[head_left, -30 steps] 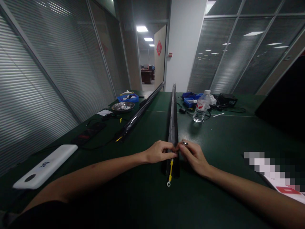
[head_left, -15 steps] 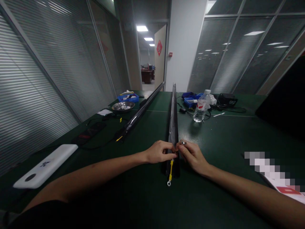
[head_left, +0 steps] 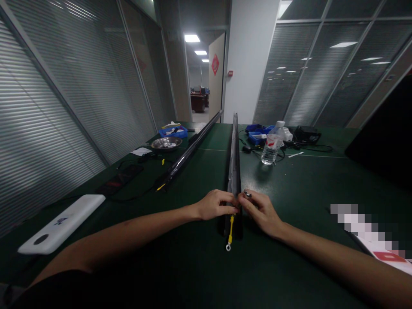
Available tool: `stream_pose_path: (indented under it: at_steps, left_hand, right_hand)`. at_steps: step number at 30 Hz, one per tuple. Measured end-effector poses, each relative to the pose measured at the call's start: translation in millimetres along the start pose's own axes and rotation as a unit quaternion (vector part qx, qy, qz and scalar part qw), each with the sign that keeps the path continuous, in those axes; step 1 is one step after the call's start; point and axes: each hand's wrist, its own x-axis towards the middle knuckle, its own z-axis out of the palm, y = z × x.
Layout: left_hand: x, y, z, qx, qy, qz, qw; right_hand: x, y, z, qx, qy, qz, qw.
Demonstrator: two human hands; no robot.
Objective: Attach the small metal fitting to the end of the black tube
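Observation:
A long dark strip-like profile runs away from me down the middle of the green table. Both hands meet at its near end. My left hand is closed there, thumb and fingers pinched at the profile's left side and top. From the right, my right hand, wearing a ring, pinches at the same end; what lies between its fingertips is too small to make out. A short yellow wire with a ring terminal sticks out of the profile toward me.
A second dark profile lies to the left. Beyond it are a metal bowl and a blue tray. A water bottle stands at right, near cables and blue bins. A white case lies at near left.
My right fingers have shifted slightly at the profile's end, the ring turning a little. The left hand, the profile and the yellow wire have stayed nearly where they were.

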Motion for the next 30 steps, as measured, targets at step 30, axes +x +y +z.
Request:
stream_pose_path:
  at_steps: [30]
  left_hand:
    - [-0.2,2.1,0.1,0.018,0.006,0.007,1.000]
  right_hand:
    - [-1.4,-1.9,-1.3,0.001,0.001,-0.013,1.000]
